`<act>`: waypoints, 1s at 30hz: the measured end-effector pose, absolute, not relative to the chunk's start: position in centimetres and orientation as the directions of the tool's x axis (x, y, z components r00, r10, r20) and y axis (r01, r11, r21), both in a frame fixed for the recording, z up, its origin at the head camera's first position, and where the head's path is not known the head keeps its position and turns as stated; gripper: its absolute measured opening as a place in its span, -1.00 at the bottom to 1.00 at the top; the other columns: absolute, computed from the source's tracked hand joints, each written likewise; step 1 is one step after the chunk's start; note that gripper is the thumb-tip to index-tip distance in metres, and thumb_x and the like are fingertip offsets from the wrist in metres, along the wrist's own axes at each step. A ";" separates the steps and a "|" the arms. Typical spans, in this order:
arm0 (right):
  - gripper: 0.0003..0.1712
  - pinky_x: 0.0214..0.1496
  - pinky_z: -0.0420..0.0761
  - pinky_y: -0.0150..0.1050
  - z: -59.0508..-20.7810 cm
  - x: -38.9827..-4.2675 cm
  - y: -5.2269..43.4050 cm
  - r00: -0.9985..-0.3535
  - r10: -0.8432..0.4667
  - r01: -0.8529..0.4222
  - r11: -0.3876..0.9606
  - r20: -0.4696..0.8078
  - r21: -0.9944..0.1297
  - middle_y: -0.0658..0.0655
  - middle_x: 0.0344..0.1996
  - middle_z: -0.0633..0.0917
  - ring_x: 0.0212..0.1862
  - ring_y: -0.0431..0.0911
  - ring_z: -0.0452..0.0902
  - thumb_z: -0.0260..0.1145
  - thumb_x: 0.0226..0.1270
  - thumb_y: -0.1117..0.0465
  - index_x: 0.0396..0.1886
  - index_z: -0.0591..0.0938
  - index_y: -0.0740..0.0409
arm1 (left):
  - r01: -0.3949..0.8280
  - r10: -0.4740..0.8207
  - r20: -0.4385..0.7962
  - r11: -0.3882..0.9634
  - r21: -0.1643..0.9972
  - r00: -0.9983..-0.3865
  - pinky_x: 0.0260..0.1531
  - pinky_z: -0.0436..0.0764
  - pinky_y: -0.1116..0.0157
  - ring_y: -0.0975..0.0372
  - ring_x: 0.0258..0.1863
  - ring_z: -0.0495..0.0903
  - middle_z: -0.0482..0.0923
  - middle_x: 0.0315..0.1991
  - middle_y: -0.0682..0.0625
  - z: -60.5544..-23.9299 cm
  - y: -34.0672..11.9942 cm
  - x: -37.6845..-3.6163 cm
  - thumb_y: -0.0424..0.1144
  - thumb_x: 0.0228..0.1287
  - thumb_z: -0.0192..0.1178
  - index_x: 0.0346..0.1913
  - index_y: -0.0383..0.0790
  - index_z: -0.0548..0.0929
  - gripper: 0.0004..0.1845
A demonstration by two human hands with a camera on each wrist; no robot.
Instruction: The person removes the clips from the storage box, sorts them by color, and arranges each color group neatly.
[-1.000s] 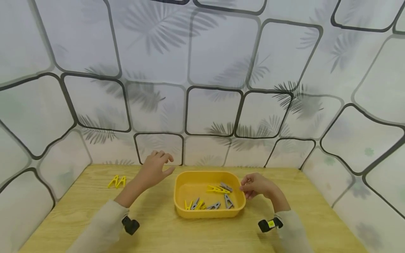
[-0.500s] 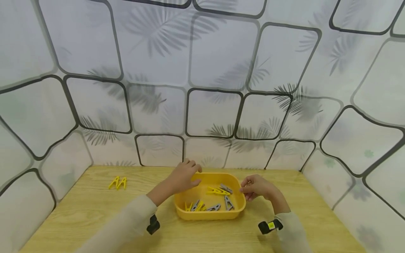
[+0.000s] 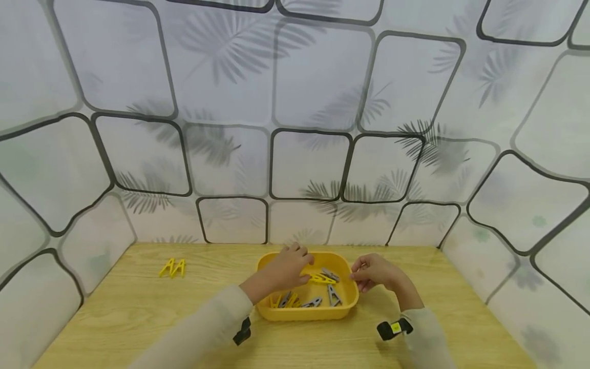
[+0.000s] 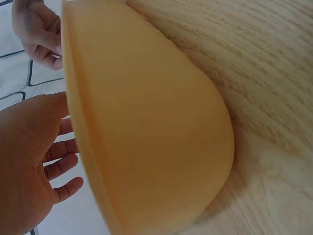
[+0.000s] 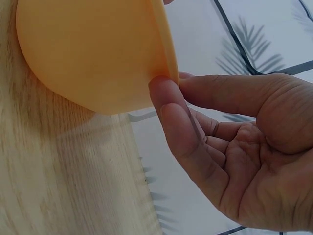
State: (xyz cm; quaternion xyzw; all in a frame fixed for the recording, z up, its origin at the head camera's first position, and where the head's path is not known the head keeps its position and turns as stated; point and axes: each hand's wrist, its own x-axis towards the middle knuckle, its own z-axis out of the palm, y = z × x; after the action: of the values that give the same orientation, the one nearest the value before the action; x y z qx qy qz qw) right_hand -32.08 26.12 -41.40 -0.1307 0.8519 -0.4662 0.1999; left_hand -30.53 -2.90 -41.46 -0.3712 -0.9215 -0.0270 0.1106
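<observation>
A yellow plastic bin (image 3: 304,313) stands on the wooden table, with several yellow and grey clothespins inside. My right hand (image 3: 375,272) pinches the bin's right rim between thumb and fingers, plain in the right wrist view, where the hand (image 5: 230,147) has its fingertips on the rim's outer side. Over the bin's left half reaches my left hand (image 3: 287,267), its fingers loosely bent close to a yellow clothespin (image 3: 322,279). In the left wrist view that hand (image 4: 34,156) is relaxed, with fingertips partly hidden behind the bin wall. A grey clothespin (image 3: 334,295) lies in the bin's right part.
Two yellow clothespins (image 3: 172,267) stand side by side on the table (image 3: 115,318) at the far left. A patterned curtain-like backdrop (image 3: 309,164) closes off the back and both sides. Each wrist wears a small black camera.
My left hand has moved right, from the table beside the bin to over its inside. The right hand keeps its pinch on the rim, and the bin has hardly moved.
</observation>
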 end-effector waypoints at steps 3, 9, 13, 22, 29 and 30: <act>-0.76 -0.35 0.74 -0.19 -41.4 -32.1 26.2 -0.885 -0.412 -0.041 0.533 -0.217 -0.845 0.06 -0.53 0.66 -0.52 -0.18 0.64 0.35 0.40 0.26 -0.13 0.57 0.37 | 0.685 0.678 0.202 0.727 -0.043 -0.707 0.07 0.55 0.06 0.14 0.01 0.47 0.58 0.00 0.02 -41.8 -2.4 -30.6 -0.04 0.42 0.28 0.13 -0.06 0.63 -0.67; -0.74 -0.35 0.74 -0.17 -41.2 -32.1 26.0 -0.888 -0.408 -0.048 0.542 -0.213 -0.839 0.08 -0.52 0.67 -0.51 -0.17 0.64 0.36 0.40 0.26 -0.11 0.57 0.39 | 0.670 0.675 0.171 0.737 -0.094 -0.718 0.03 0.56 0.12 0.17 -0.06 0.44 0.60 0.02 0.04 -42.8 -1.7 -31.1 -0.02 0.42 0.27 0.15 -0.04 0.64 -0.66; -0.75 -0.36 0.73 -0.21 -41.1 -32.2 25.7 -0.893 -0.395 -0.042 0.551 -0.216 -0.834 0.08 -0.50 0.67 -0.51 -0.17 0.64 0.36 0.40 0.26 -0.11 0.58 0.39 | 0.661 0.676 0.158 0.737 -0.139 -0.720 0.06 0.56 0.12 0.17 -0.03 0.44 0.60 0.05 0.04 -43.6 -1.5 -31.5 0.01 0.40 0.29 0.16 -0.03 0.63 -0.64; -0.78 -0.33 0.75 -0.18 -41.2 -32.2 25.7 -0.882 -0.424 -0.055 0.528 -0.208 -0.847 0.06 -0.52 0.66 -0.52 -0.19 0.64 0.34 0.40 0.28 -0.14 0.59 0.39 | 0.642 0.669 0.115 0.740 -0.201 -0.734 0.07 0.58 0.13 0.13 0.05 0.49 0.60 0.05 0.04 -44.0 -1.3 -31.2 0.06 0.42 0.26 0.13 -0.05 0.66 -0.63; -0.81 -0.34 0.74 -0.20 -41.3 -32.2 26.1 -0.886 -0.413 -0.047 0.535 -0.212 -0.844 0.06 -0.52 0.66 -0.52 -0.20 0.64 0.32 0.41 0.30 -0.16 0.60 0.38 | 0.640 0.663 0.088 0.743 -0.198 -0.743 0.06 0.57 0.14 0.14 0.04 0.48 0.60 0.04 0.03 -44.0 -0.8 -31.5 0.00 0.43 0.25 0.10 -0.07 0.68 -0.68; -0.81 -0.35 0.74 -0.21 -41.3 -32.2 26.2 -0.886 -0.411 -0.045 0.534 -0.213 -0.844 0.06 -0.52 0.66 -0.52 -0.19 0.64 0.33 0.41 0.29 -0.16 0.61 0.38 | 0.640 0.664 0.088 0.742 -0.199 -0.742 0.07 0.57 0.14 0.14 0.03 0.48 0.60 0.03 0.02 -44.0 -0.7 -31.6 -0.01 0.43 0.25 0.09 -0.08 0.69 -0.69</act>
State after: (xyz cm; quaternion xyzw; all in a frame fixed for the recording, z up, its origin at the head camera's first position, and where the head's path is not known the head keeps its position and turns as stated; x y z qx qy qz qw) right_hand -32.17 26.21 -41.30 -0.1338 0.8533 -0.4637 0.1974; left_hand -31.59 -0.74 -44.04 -0.3506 -0.9301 0.0782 0.0766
